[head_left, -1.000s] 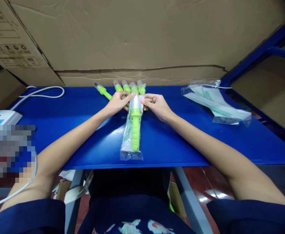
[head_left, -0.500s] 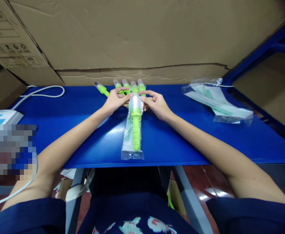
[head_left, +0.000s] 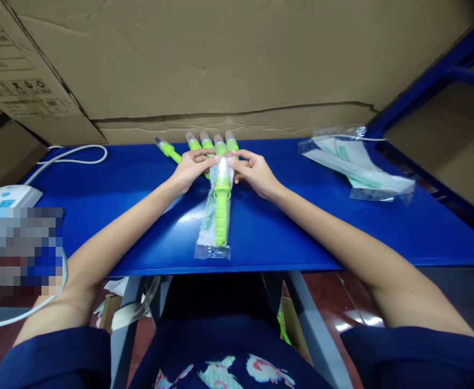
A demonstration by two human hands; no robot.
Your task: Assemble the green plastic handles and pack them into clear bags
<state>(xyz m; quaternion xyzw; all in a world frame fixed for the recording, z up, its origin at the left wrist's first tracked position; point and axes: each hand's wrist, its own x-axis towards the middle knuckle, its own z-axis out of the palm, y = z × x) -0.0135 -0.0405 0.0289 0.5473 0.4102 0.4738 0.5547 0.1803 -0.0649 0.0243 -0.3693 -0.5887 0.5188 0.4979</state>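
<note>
A green plastic stick toy [head_left: 222, 208] lies inside a clear plastic bag [head_left: 205, 237] along the middle of the blue table [head_left: 99, 205]. My left hand [head_left: 190, 168] pinches the bag's far end from the left. My right hand [head_left: 253, 172] pinches the same end from the right. Fingertips of both meet at the bag's mouth. Several more green sticks [head_left: 196, 143] lie side by side just beyond my hands, partly hidden by them.
A pile of empty clear bags [head_left: 356, 170] lies at the table's right rear. A white power strip [head_left: 6, 195] with its white cable [head_left: 70, 154] sits at the left. Big cardboard boxes [head_left: 221, 59] wall off the back. A blue frame bar [head_left: 427, 81] rises at right.
Both hands have shifted slightly farther up the bag toward its far end, fingertips drawing closer together. The bagged stick has stayed in place on the table.
</note>
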